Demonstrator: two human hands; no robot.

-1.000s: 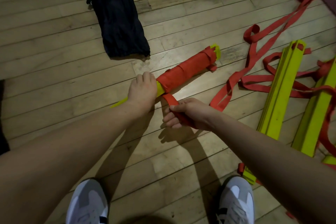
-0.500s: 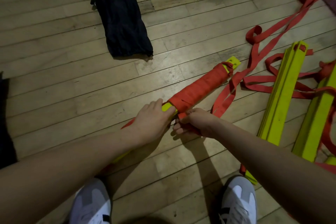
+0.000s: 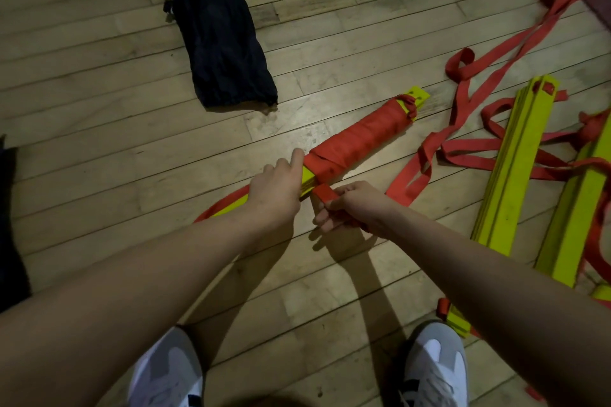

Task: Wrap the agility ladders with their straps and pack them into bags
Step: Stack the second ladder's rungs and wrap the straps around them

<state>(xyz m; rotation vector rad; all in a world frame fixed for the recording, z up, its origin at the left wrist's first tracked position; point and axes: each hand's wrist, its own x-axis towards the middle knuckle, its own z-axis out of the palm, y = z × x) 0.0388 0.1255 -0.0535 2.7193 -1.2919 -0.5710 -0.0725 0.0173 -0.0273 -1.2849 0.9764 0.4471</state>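
Agility ladder bundle (image 3: 357,142) lies aslant on the wooden floor (image 3: 99,82), near its middle as the head view frames it, its far half bound in tight red turns and its near yellow end bare. Left hand (image 3: 274,188) rests on top of that bare end with fingers curled over it, pinning the slats; right hand (image 3: 350,208), just beside it on the near side, pinches the red strap (image 3: 325,192) where it comes off the last turn. Slack is the risk I see — if the right hand's pull eases, the newest turns could loosen and slide down the slats; a tail of strap also loops out under the left forearm and might get caught in the next pass. Loose strap (image 3: 463,129) trails away to the right toward two unwrapped ladder stacks (image 3: 515,168) by the right edge, so a hard tug may drag or tangle those. A dark bag (image 3: 215,26) lies flat toward the far edge — well apart from both hands.
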